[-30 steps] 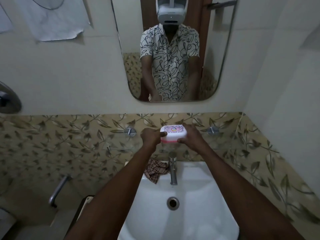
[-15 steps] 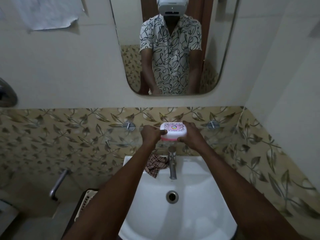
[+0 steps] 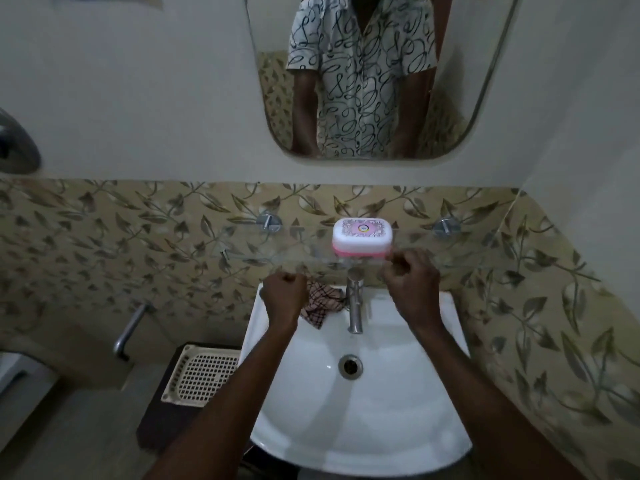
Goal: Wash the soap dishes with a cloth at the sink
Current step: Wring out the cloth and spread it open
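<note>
A white soap dish point(image 3: 362, 235) with a pink base and a patterned lid stands on the glass shelf point(image 3: 242, 249) above the sink. My left hand point(image 3: 284, 294) is below and left of it, fingers curled, holding nothing. My right hand point(image 3: 412, 278) hangs just below the dish's right end, fingers curled, also empty and apart from the dish. A checked cloth point(image 3: 320, 303) lies bunched on the sink's back rim, between my left hand and the tap point(image 3: 355, 306). The white sink point(image 3: 363, 410) is beneath my forearms, with its drain point(image 3: 350, 366) in the middle.
A mirror point(image 3: 377, 74) hangs above the shelf and reflects a person in a patterned shirt. A cream perforated basket point(image 3: 204, 375) sits on a dark stand left of the sink. A metal pipe point(image 3: 130, 329) juts from the tiled wall at left.
Both hands let go of the soap dish, which now stands alone on the glass shelf. The hands drew back toward me and down, and the view tilted downward.
</note>
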Available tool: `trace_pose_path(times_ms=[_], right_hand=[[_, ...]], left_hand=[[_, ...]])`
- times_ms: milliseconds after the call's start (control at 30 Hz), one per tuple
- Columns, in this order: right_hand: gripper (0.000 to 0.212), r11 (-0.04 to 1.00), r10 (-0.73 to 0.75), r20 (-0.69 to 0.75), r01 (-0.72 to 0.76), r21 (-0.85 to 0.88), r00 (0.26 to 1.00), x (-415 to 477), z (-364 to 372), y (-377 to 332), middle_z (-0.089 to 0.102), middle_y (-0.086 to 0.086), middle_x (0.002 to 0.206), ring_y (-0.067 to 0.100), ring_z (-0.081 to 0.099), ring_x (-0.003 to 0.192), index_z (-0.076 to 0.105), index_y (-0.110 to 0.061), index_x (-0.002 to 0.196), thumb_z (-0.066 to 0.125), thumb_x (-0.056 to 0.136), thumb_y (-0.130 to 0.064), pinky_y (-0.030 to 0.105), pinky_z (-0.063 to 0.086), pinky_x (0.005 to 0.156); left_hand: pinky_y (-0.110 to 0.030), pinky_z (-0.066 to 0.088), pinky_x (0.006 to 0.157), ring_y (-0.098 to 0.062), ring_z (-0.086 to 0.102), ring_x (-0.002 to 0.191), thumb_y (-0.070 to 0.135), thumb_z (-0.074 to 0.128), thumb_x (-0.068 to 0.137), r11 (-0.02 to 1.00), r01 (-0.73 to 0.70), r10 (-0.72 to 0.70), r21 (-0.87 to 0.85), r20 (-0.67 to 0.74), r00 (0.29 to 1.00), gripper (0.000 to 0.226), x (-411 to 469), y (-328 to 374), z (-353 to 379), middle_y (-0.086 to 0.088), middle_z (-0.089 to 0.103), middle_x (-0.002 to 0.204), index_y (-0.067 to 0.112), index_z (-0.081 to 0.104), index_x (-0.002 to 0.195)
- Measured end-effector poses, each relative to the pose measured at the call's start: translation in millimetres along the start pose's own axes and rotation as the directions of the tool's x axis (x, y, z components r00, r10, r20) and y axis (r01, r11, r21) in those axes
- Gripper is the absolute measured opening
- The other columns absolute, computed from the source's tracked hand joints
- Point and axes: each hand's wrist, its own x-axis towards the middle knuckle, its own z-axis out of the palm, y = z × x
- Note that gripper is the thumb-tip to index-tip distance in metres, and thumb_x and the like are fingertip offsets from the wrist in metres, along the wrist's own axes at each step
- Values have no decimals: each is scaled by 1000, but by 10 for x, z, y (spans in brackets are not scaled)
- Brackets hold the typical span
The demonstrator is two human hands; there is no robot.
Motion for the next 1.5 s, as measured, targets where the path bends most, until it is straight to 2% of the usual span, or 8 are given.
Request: trace_pose_path(times_ms=[167,267,433,500,767,933,1200,1500], right_hand=[[14,991,109,303,-127,42,947,-873,546,255,69,11,82,25,66,74,72,-4,86,69,78,7,34,54,70],[23,980,162,452,-196,30,877,-1192,908,369,72,19,95,30,70,85,73,3,98,59,82,14,38,57,79],[28,963,245,546,-266,-41,801,-1472,1283,506,70,14,106,25,67,98,70,0,104,55,84,13,26,49,90],[29,946,297,553,-319,-58,778,-1493,1326,556,68,11,109,22,66,99,69,-3,107,55,86,10,25,50,85],[29,899,393,446,-438,-1,804,-1152,1278,495,71,9,100,21,67,85,65,-6,117,57,89,-3,13,43,68],[59,944,219,432,-302,134,875,-891,1209,379,54,-1,134,10,53,115,47,-18,138,71,85,-22,22,44,94],[53,941,94,575,-261,215,813,-739,1109,339,42,-6,143,8,39,135,54,-29,127,76,79,-23,21,38,103],[16,908,295,435,-391,149,851,-613,956,232,76,0,95,14,68,92,76,-14,96,62,89,-11,30,54,85]], left_hand=[[-40,52,67,-37,71,72,2,64,79,965,199,-215,169,81,973,16,-8,-996,171,-27,70,71,-7,67,66],[-15,44,65,-34,67,93,4,63,83,948,-113,66,298,165,984,17,190,-1118,432,-21,72,99,-3,70,98],[-29,49,75,-9,63,100,16,61,85,774,-492,206,399,576,791,27,698,-1142,769,-1,66,105,9,66,111],[-40,50,86,-27,60,111,14,77,70,699,-547,135,462,665,734,48,833,-1202,830,-12,63,118,9,63,116],[-25,48,68,-15,66,77,8,61,88,976,-216,198,-33,553,809,13,988,-1104,403,2,71,85,19,65,91],[-34,57,82,-22,69,89,6,62,87,881,275,91,-386,707,701,25,820,-1053,84,-11,72,99,-2,63,111],[-39,53,87,-28,65,97,23,55,83,883,412,-61,-227,814,578,36,532,-928,-94,-15,72,105,3,70,109],[-34,61,80,-12,71,89,20,73,74,909,-312,-27,275,787,616,60,358,-1054,-241,4,70,115,30,59,132]])
